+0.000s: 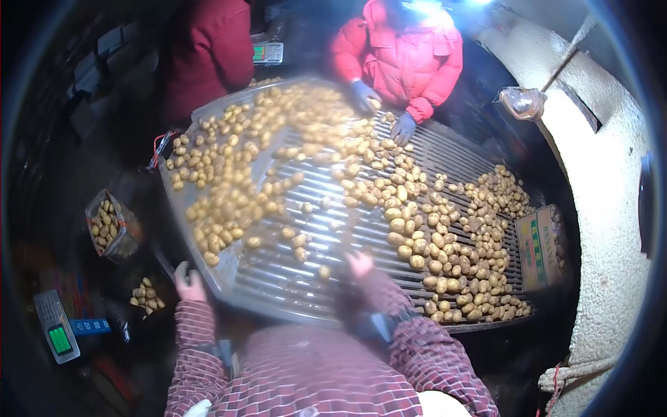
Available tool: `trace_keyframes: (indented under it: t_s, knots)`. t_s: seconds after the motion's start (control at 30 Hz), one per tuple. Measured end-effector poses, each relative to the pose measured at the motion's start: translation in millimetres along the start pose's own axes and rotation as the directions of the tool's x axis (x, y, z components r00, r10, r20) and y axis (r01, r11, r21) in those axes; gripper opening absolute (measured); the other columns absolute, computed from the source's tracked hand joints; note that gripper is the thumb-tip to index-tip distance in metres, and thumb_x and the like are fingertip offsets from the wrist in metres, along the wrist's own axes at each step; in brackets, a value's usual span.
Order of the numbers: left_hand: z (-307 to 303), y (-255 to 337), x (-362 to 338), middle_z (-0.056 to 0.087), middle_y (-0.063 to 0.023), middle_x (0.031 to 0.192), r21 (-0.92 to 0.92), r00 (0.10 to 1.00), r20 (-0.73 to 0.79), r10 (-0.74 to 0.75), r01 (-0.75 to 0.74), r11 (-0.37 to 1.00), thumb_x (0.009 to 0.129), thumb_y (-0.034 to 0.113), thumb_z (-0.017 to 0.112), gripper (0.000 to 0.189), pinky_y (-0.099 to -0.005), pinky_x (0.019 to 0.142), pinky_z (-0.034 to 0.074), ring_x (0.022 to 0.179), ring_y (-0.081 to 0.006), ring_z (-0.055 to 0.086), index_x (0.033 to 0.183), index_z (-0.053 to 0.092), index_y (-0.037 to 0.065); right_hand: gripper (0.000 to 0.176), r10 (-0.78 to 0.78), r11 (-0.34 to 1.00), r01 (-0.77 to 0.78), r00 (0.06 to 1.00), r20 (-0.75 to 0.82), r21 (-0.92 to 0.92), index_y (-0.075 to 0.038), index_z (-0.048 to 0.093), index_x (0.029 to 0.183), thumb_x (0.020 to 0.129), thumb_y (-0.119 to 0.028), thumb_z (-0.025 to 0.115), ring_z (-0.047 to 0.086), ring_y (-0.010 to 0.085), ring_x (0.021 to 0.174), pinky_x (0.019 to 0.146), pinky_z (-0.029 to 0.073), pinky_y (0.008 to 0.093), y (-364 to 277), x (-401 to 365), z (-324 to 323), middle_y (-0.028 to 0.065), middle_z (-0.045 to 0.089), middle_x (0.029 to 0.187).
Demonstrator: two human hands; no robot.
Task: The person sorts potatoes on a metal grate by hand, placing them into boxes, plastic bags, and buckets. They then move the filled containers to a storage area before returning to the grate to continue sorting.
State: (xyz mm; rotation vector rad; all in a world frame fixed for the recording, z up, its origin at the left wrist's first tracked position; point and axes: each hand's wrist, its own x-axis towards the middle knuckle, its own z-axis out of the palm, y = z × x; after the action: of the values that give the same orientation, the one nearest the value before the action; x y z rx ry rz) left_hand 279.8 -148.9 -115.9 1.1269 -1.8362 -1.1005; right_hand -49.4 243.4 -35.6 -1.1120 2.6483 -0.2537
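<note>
Many yellow potatoes (pixel 229 198) lie over a slatted metal sorting table (pixel 319 285). At the table's near left edge is my left hand (pixel 189 283), its fingers bent by the rim; whether it grips the rim is unclear. My right hand (pixel 359 264) is over the near middle slats, blurred by motion, with its fingers smeared. A few single potatoes (pixel 299 254) lie on the slats to its left. A dense spread of potatoes (pixel 451 257) covers the slats to its right.
Across the table a person in a red jacket (pixel 403 59) has gloved hands at the potatoes. Another person's red sleeve (pixel 208 55) is at the back left. A bag of potatoes (pixel 105 226) and a scale (pixel 59 333) stand left; a cardboard box (pixel 538 250) stands right.
</note>
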Motion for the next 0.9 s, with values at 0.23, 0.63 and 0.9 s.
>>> trace_keyframes:
  t_s: [0.23, 0.63, 0.9]
  knots:
    - [91.5, 129.6, -45.5, 0.042, -0.0287, 0.135, 0.501, 0.774, 0.630, 0.060, -0.464, 0.731, 0.070, 0.033, 0.076, 0.072, -0.0520, 0.107, 0.031, 0.125, -0.0453, 0.039, 0.130, 0.050, 0.002, 0.050, 0.533, 0.841, -0.524, 0.759, -0.373, 0.135, 0.000, 0.057, 0.119, 0.079, -0.029, 0.064, 0.052, 0.0412, 0.110, 0.098, 0.041, 0.0477, 44.3, -183.5, -2.4, 0.0239, 0.056, 0.119]
    - [78.1, 147.4, -47.8, 0.048, -0.0212, 0.129, 0.369, 0.603, 0.794, 0.073, -0.574, 0.731, 0.074, 0.030, 0.072, 0.058, -0.0456, 0.103, 0.036, 0.120, -0.0379, 0.045, 0.121, 0.056, 0.001, 0.039, 0.603, 0.796, -0.566, 0.717, -0.350, 0.212, -0.001, 0.063, 0.105, 0.076, -0.026, 0.069, 0.056, 0.0401, 0.103, 0.089, 0.046, 0.0484, 28.1, -197.6, 3.1, 0.0228, 0.061, 0.109]
    - [82.7, 144.2, -49.1, 0.049, -0.0217, 0.129, 0.413, 0.631, 0.775, 0.026, -0.538, 0.735, 0.075, 0.028, 0.071, 0.056, -0.0452, 0.105, 0.035, 0.122, -0.0378, 0.044, 0.121, 0.056, 0.000, 0.033, 0.581, 0.814, -0.526, 0.756, -0.302, 0.247, -0.003, 0.062, 0.106, 0.077, -0.018, 0.066, 0.054, 0.0379, 0.104, 0.092, 0.044, 0.0466, 22.9, -190.9, -12.7, 0.0193, 0.060, 0.110]
